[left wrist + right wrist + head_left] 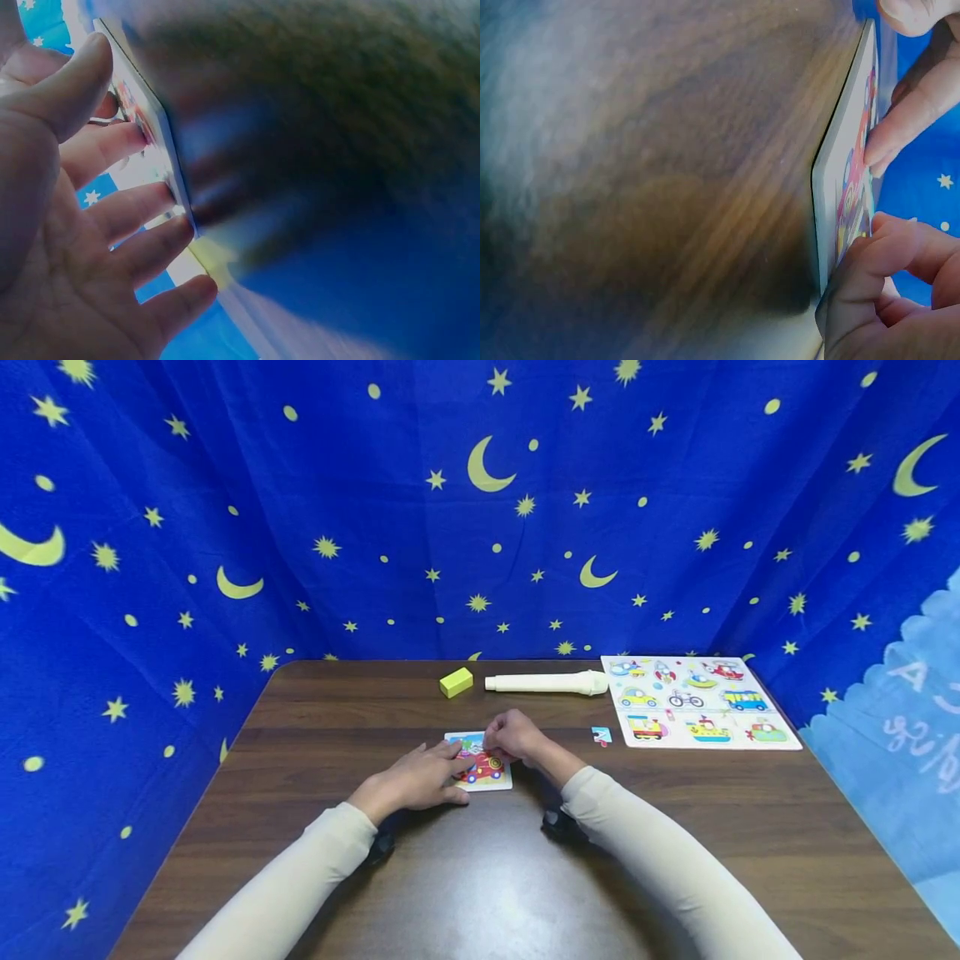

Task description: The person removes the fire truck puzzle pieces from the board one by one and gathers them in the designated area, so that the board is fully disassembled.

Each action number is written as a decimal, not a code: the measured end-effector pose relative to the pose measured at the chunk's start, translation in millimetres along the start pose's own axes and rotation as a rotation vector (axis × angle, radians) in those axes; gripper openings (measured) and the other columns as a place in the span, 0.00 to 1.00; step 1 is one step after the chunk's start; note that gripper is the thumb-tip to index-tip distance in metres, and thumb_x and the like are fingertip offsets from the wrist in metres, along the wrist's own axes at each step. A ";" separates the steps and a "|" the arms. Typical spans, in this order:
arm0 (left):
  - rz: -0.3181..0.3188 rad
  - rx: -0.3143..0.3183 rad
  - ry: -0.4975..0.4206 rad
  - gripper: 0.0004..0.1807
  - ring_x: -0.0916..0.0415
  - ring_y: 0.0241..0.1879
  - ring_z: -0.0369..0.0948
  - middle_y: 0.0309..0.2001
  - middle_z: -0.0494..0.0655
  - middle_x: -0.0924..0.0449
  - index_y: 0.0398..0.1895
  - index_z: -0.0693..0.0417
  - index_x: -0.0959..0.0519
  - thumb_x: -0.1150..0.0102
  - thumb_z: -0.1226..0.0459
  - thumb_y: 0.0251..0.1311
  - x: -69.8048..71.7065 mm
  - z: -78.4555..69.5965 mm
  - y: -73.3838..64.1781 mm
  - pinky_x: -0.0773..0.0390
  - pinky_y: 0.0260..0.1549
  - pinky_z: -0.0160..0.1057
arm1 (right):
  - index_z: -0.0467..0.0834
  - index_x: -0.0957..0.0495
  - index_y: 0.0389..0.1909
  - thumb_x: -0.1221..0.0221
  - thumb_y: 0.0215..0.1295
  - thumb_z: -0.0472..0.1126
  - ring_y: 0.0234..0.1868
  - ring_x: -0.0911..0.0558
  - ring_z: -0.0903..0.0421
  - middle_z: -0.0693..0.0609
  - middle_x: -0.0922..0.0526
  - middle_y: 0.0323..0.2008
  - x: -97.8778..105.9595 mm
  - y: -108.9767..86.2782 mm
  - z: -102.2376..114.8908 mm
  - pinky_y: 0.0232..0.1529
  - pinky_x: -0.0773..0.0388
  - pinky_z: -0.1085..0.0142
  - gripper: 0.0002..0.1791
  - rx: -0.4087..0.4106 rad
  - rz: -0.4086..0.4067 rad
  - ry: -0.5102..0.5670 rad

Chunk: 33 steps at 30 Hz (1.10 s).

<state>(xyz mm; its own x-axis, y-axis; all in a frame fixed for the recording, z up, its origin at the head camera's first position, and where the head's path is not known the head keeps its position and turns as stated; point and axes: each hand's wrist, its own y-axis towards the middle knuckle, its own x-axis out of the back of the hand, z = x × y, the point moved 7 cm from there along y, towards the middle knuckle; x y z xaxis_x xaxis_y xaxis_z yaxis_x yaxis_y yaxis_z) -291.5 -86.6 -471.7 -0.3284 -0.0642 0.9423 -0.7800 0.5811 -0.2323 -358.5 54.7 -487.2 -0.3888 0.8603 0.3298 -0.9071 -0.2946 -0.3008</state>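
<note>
A small jigsaw puzzle (pixel 486 772) with a red vehicle picture lies flat on the table in a pale frame. Over its left side rests my left hand (pixel 423 774), fingers spread and fairly straight; in the left wrist view its fingertips (pixel 133 136) touch the puzzle. My right hand (pixel 514 737) is at the upper right corner, fingers curled and pinching at a puzzle piece there. The curled fingers (pixel 881 259) hide most of that piece. Farther right, a loose light-blue puzzle piece (pixel 602 736) lies on the tabletop.
Behind the puzzle are a yellow block (pixel 456 682) and a cream toy microphone (pixel 546 682). A white vehicle peg puzzle board (pixel 656 722) lies at the back right of the brown table (pixel 315 718). A blue star-patterned curtain (pixel 405 510) hangs behind.
</note>
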 end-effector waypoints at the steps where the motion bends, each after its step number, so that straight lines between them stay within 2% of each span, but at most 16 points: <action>1: -0.002 0.000 -0.004 0.39 0.47 0.78 0.56 0.78 0.57 0.42 0.77 0.43 0.33 0.39 0.41 0.66 -0.4 0.2 0.0 0.45 0.72 0.65 | 0.37 0.23 0.27 0.39 0.61 0.25 0.19 0.26 0.59 0.48 0.23 0.20 -0.4 0.2 0.3 0.18 0.28 0.71 0.07 -0.001 -0.002 0.006; 6: 0.008 0.016 -0.007 0.38 0.48 0.78 0.56 0.79 0.55 0.43 0.77 0.42 0.33 0.40 0.41 0.67 -0.6 -0.1 0.1 0.46 0.72 0.65 | 0.36 0.25 0.29 0.41 0.62 0.23 0.20 0.25 0.58 0.47 0.21 0.24 -0.3 0.0 2.2 0.19 0.26 0.71 0.07 0.005 -0.007 0.010; 11: 0.016 0.017 -0.019 0.38 0.49 0.78 0.56 0.79 0.57 0.44 0.77 0.44 0.34 0.40 0.42 0.67 -0.3 -3.2 0.8 0.46 0.72 0.66 | 0.34 0.24 0.34 0.40 0.62 0.23 0.19 0.24 0.59 0.48 0.23 0.22 2.3 1.2 0.0 0.17 0.25 0.72 0.05 0.010 0.008 0.050; 17: 0.019 0.030 -0.032 0.38 0.50 0.79 0.56 0.79 0.57 0.45 0.77 0.45 0.34 0.41 0.42 0.68 -1.0 -2.2 0.1 0.47 0.72 0.66 | 0.30 0.21 0.39 0.38 0.60 0.23 0.18 0.24 0.60 0.49 0.22 0.20 3.9 2.0 -2.6 0.18 0.24 0.72 0.07 0.017 0.021 0.087; 22: 0.016 0.031 -0.047 0.38 0.50 0.79 0.57 0.79 0.58 0.45 0.77 0.45 0.33 0.40 0.43 0.68 -0.2 0.3 -2.7 0.47 0.72 0.68 | 0.31 0.19 0.40 0.38 0.61 0.24 0.19 0.23 0.60 0.49 0.21 0.22 11.7 -0.2 -0.8 0.18 0.25 0.72 0.07 0.051 -0.004 0.091; 27: 0.015 0.043 -0.042 0.37 0.50 0.79 0.56 0.79 0.56 0.44 0.77 0.43 0.34 0.40 0.43 0.68 -0.2 2.4 -5.3 0.48 0.72 0.67 | 0.31 0.20 0.45 0.37 0.64 0.27 0.21 0.22 0.62 0.49 0.19 0.25 47.0 -5.7 -8.5 0.19 0.24 0.72 0.10 0.058 -0.039 0.148; 33: 0.018 0.021 -0.046 0.38 0.52 0.79 0.56 0.80 0.56 0.45 0.78 0.45 0.35 0.40 0.43 0.68 -0.7 0.4 -7.8 0.48 0.72 0.68 | 0.31 0.23 0.47 0.38 0.66 0.28 0.17 0.24 0.66 0.51 0.21 0.21 121.0 -15.4 -35.5 0.16 0.26 0.76 0.10 0.006 -0.149 0.233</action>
<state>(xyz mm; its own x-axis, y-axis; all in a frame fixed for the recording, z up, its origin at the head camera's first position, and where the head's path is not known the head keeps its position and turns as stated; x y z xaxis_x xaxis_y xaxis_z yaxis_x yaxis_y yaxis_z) -285.5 -91.4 -470.6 -0.3659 -0.0914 0.9262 -0.7846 0.5656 -0.2541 -385.8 178.1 -474.5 -0.2037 0.9666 0.1553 -0.9527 -0.1591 -0.2589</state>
